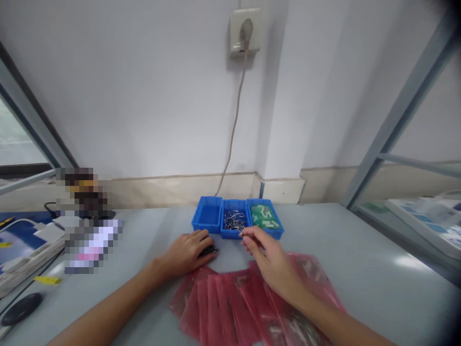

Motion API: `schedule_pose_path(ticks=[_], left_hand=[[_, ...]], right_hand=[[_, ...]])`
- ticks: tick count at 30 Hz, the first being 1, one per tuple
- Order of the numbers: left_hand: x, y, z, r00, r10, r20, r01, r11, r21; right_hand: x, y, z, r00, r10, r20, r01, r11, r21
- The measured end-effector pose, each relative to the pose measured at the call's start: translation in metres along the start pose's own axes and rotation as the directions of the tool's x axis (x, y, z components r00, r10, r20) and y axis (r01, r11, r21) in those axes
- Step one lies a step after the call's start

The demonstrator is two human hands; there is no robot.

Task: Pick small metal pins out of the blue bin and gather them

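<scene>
My left hand [190,251] lies on the table with its fingers curled over a small heap of dark metal screws [210,250], partly hidden under the fingers. At the front edge of the middle blue bin [235,234], my right hand [264,254] is closed in a pinch. A tiny metal piece [241,234] shows at its fingertips; its exact kind is too small to tell. Loose silvery screws [235,218] fill the bottom of that bin. Below both hands, red translucent bags [219,307] are fanned out, overlapping, some with small parts inside.
An empty blue bin [209,214] stands left of the middle one. The right bin [280,234] holds white pieces in green-tinted bags [265,217]. At left are a pixelated flat object [93,245], a power strip [29,269] and a black mouse-like object [22,309]. Metal frames flank the table.
</scene>
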State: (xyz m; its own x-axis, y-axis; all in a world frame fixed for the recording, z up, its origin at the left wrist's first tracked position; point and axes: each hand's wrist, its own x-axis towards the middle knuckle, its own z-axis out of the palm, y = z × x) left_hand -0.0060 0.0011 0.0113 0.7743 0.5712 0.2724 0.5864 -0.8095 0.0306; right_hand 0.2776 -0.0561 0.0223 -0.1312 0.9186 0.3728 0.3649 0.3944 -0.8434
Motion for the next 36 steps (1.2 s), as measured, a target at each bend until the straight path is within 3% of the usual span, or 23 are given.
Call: schedule_pose_path(ticks=[18, 36], left_hand=[[0.001, -0.002, 0.003, 1.000, -0.004, 0.004, 0.004, 1.000, 0.004], [0.001, -0.001, 0.003, 0.999, 0.002, -0.044, -0.004, 0.998, -0.057]], right_hand=[[0.003, -0.002, -0.001, 0.995, -0.097, 0.021, 0.098, 0.992, -0.081], [0.006, 0.005, 0.003, 0.992, 0.099, 0.073, -0.110, 0.982, 0.153]])
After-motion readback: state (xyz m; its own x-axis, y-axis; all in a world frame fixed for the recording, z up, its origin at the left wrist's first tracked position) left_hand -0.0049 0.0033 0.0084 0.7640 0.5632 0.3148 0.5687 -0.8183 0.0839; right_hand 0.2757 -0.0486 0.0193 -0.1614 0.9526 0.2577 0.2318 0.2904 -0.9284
